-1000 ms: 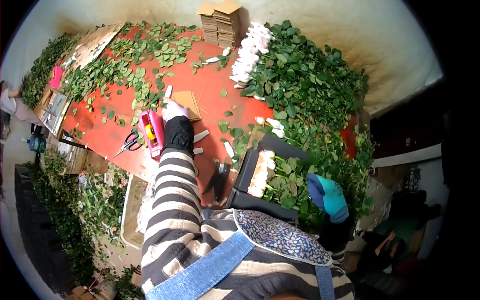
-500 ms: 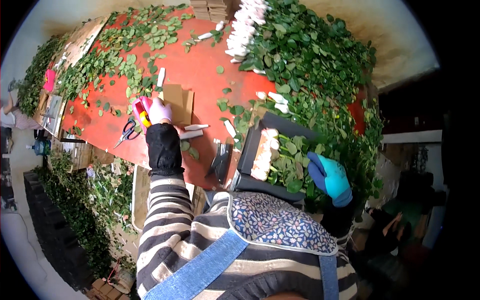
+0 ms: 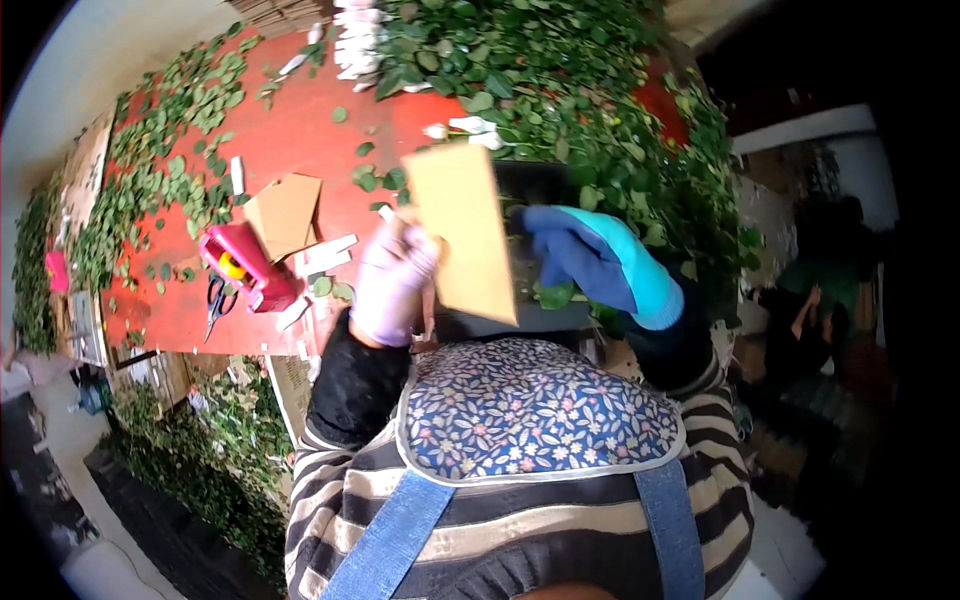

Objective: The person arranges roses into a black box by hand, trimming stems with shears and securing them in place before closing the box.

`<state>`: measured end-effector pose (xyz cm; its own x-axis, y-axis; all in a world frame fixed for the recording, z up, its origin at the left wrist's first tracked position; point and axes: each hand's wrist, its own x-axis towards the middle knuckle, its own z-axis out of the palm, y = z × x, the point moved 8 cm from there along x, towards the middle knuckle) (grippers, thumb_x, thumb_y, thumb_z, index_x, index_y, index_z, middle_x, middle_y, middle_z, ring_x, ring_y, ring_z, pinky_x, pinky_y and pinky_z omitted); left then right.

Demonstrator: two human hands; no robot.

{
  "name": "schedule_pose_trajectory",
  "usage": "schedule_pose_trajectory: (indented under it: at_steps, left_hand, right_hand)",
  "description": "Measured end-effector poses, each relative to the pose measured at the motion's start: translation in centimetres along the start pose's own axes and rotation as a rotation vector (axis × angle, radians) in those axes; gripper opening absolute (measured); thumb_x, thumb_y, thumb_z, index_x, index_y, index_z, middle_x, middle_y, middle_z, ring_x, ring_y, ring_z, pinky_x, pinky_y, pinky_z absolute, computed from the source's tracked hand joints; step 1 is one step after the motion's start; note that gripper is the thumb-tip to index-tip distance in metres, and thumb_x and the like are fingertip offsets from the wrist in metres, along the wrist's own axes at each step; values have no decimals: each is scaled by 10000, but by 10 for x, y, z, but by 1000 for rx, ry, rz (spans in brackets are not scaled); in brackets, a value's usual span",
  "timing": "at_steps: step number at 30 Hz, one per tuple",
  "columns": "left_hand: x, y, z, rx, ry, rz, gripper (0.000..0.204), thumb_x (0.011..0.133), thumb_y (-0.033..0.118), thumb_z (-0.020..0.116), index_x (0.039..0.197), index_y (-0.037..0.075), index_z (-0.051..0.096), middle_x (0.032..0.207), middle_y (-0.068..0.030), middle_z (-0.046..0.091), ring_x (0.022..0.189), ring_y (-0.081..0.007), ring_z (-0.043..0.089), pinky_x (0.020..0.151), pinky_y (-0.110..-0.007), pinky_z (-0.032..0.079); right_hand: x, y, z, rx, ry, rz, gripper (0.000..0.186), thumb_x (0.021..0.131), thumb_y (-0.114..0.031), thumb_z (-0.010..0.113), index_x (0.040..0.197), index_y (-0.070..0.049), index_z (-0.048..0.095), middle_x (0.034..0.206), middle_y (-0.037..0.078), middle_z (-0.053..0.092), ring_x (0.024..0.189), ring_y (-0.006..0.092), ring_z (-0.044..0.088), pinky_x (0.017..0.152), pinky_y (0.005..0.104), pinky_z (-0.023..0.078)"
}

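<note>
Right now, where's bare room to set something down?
On the red tabletop, mainly between the scattered leaves, white buds and flat cardboard, with a smaller patch left of the scissors. It's crowded at right under leafy stems and beside the pink tape dispenser.

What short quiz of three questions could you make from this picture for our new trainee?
1. Which hand holds the brown cardboard sheet?
2. True or false: the pink tape dispenser is on the red table.
3. What covers the right hand? (a) a white mitten (b) a turquoise-and-blue glove (c) nothing

Key: 1: the left hand; 2: true; 3: b.
</note>
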<state>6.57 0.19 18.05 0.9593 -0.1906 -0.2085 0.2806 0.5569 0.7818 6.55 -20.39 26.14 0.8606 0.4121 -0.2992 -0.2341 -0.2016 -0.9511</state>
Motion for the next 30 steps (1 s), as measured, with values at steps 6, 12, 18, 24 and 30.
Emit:
schedule_pose_trajectory:
  at_steps: [6,12,18,24,30]
  left_hand:
    - [-59,-96,93,-359,-510,-567,326,1019,268,609,1275,69,582,1042,-17,670,909,-120,636,815,-283,507]
    - [-59,-72,73,282,-690,-196,248,1029,187,590,1197,11,640,1128,-55,688,1045,-111,615,937,-299,490]
    - [-26,-8,-3,994,-246,82,232,989,129,597,1189,26,652,1050,-161,710,936,-282,714,852,-362,546]
    - [-42,-8,21,-51,-132,-58,669,954,233,704,1469,-33,371,1319,-100,570,1151,-147,564,1021,-323,444]
    - [-56,60,-30,371,-307,-13,668,990,587,511,1253,-21,594,1166,-150,689,901,-243,695,842,-364,546]
  right_hand:
    - [-21,32,24,89,-214,-109,444,955,-66,644,1375,-2,517,1267,115,633,1170,185,588,1034,327,467]
    - [-28,46,-8,172,27,132,323,1014,-110,577,1321,-10,581,1178,49,680,1059,137,633,949,324,502]
    - [-12,45,-39,173,117,202,277,1019,-142,548,1252,-15,627,988,-4,698,814,61,616,700,233,486]
    - [16,49,45,345,-3,97,251,992,-85,635,1222,13,621,1112,50,685,987,117,635,890,269,523]
    - [28,12,4,-669,-52,-236,223,918,-36,679,1132,28,682,959,118,748,863,207,729,785,316,570]
